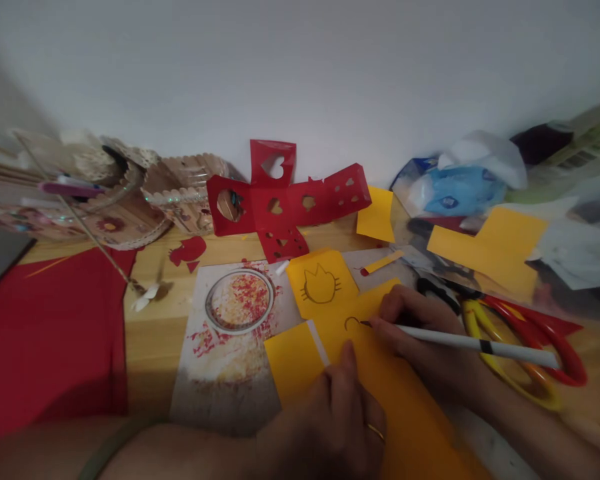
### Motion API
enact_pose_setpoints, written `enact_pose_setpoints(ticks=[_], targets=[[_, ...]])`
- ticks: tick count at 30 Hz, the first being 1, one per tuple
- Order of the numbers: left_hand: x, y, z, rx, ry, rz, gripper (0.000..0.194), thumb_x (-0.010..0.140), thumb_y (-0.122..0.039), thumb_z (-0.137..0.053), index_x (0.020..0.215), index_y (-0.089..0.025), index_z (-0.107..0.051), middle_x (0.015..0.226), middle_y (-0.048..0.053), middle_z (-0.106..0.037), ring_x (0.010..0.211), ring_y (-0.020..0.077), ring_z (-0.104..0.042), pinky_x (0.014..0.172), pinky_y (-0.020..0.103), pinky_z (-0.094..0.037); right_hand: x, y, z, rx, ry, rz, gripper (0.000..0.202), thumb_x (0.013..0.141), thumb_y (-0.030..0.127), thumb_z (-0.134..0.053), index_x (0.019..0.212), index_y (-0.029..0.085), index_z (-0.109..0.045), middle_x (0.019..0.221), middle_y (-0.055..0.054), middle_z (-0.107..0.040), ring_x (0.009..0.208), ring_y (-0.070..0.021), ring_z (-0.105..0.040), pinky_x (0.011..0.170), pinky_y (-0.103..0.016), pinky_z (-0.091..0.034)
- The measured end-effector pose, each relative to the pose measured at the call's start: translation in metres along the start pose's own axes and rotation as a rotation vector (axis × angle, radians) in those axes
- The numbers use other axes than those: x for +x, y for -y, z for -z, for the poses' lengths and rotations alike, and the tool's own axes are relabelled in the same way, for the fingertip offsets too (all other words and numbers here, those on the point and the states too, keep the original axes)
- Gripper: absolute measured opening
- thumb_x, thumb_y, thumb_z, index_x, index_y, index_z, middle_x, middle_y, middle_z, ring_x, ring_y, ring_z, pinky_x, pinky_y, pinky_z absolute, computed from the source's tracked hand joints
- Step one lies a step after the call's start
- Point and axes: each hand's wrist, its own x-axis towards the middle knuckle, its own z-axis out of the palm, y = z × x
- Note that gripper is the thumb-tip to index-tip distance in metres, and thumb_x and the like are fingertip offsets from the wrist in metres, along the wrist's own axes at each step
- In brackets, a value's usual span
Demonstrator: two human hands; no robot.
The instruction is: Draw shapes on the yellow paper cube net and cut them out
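Observation:
My right hand (413, 323) grips a white marker pen (475, 343), its dark tip on the yellow paper (380, 373) at the end of a short curved line. My left hand (335, 413) rests on the same paper with its fingers curled and one fingertip pressing near the drawn line. A narrow white strip (319, 343) runs up to those fingers; whether they hold it I cannot tell. On the paper's upper flap (325, 283) a whiskered cat head is outlined. A small white cylinder (283, 268) lies beside that flap.
A red cut-out paper box net (280, 200) leans against the wall. Red sheets (55, 333) lie left, near a printed board (190, 373). Scissors with red and yellow handles (510, 353) lie by my right forearm. Wooden-stick containers (110, 213) and a blue packet (463, 190) stand behind.

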Motion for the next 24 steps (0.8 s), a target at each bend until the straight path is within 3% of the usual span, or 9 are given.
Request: enact_pose_setpoints(ticks=[6, 11, 24], targets=[[-0.0013, -0.0027, -0.0001, -0.016, -0.009, 0.003, 0.020, 0.084, -0.012, -0.048, 0.086, -0.003, -0.066, 0.088, 0.019, -0.072, 0.079, 0.0262, -0.070, 0.052, 0.025, -0.051, -0.0013, -0.0017, -0.0028, -0.043, 0.014, -0.029, 0.021, 0.082, 0.030, -0.053, 0.063, 0.023, -0.044, 0.054, 0.005, -0.049, 0.048, -0.0114, -0.044, 0.044, -0.025, -0.035], [-0.0026, -0.0045, -0.0014, -0.009, 0.027, 0.001, 0.022, 0.086, -0.014, -0.048, 0.090, 0.000, -0.064, 0.096, 0.026, -0.069, 0.070, 0.0248, -0.069, 0.051, 0.027, -0.050, 0.0001, -0.0007, -0.0032, -0.081, 0.008, -0.012, 0.022, 0.081, 0.029, -0.054, 0.062, 0.023, -0.043, 0.051, 0.006, -0.048, 0.048, -0.0110, -0.042, 0.044, -0.024, -0.032], [-0.0034, -0.0034, 0.0003, -0.016, 0.033, -0.019, 0.022, 0.086, -0.012, -0.046, 0.089, 0.000, -0.064, 0.098, 0.027, -0.069, 0.069, 0.0246, -0.068, 0.052, 0.027, -0.050, 0.0005, -0.0004, -0.0012, -0.080, 0.021, 0.072, 0.023, 0.076, 0.024, -0.054, 0.058, 0.023, -0.040, 0.051, 0.006, -0.044, 0.048, -0.0106, -0.038, 0.043, -0.024, -0.030]])
